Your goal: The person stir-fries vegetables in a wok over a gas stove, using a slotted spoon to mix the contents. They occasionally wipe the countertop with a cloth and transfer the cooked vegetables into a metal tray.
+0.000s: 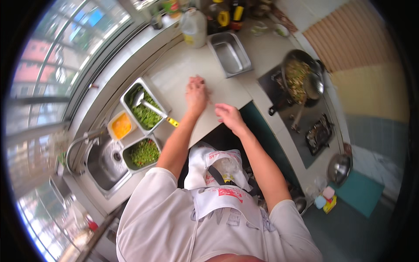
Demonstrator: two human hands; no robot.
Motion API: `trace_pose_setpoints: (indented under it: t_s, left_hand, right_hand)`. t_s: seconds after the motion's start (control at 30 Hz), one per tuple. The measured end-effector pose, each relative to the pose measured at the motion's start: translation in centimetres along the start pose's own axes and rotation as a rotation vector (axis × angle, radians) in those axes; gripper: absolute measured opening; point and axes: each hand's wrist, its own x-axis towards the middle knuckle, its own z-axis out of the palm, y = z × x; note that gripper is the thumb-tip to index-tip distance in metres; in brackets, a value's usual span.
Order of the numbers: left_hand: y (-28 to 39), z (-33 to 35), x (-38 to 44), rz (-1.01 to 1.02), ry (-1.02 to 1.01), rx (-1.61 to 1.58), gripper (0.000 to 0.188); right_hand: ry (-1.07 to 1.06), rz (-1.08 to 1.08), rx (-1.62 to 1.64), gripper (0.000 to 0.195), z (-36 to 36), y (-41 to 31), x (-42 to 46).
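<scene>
Over the pale countertop (pixel 173 62) my left hand (pixel 197 93) reaches forward, its fingers blurred and partly curled; whether it holds anything cannot be told. Close to its right is my right hand (pixel 230 118), near the counter's front edge, with thumb and fingers apart and nothing visible in it. Left of my left hand stands a steel pan of chopped greens (pixel 149 114), with a metal turner (pixel 150 107) lying across it, its yellow handle past the rim. Ahead of both hands sits a steel pan (pixel 230 54) with no food visible inside.
At left are a tub of orange-yellow liquid (pixel 121 125), a pan of chopped green pieces (pixel 144 153) and a sink (pixel 106 163). On the right, a wok of food (pixel 296 77) sits on the gas hob (pixel 307 140). A plastic jug (pixel 193 28) and bottles stand at the back.
</scene>
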Motion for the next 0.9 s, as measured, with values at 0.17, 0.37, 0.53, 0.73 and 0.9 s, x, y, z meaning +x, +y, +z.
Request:
trace_pose_setpoints:
  t_s: [0.17, 0.37, 0.53, 0.73, 0.9]
  left_hand:
    - [3.1, -1.8, 3.1, 0.117, -0.131, -0.191, 0.019]
    - [10.1, -1.8, 8.7, 0.362, -0.120, -0.107, 0.035]
    - [10.2, 4.3, 12.8, 0.508, -0.194, 0.232, 0.015]
    - [9.7, 5.7, 8.4, 0.505, -0.166, -0.070, 0.015]
    - [14.6, 1.9, 7.1, 0.317, -0.131, -0.021, 0.031]
  right_hand:
    - [0.253, -0.144, -0.202, 0.022, -5.6, -0.3, -6.7]
    - [0.902, -0.130, -0.073, 0.025, -17.2, 4.5, -15.3]
    - [0.917, 0.034, 0.453, 0.036, -23.4, 7.3, -16.0]
    - [0.723, 0.135, 0.612, 0.042, -26.2, 8.9, -15.4]
    - [0.520, 0.138, 0.837, 0.038, -29.2, 9.1, -12.7]
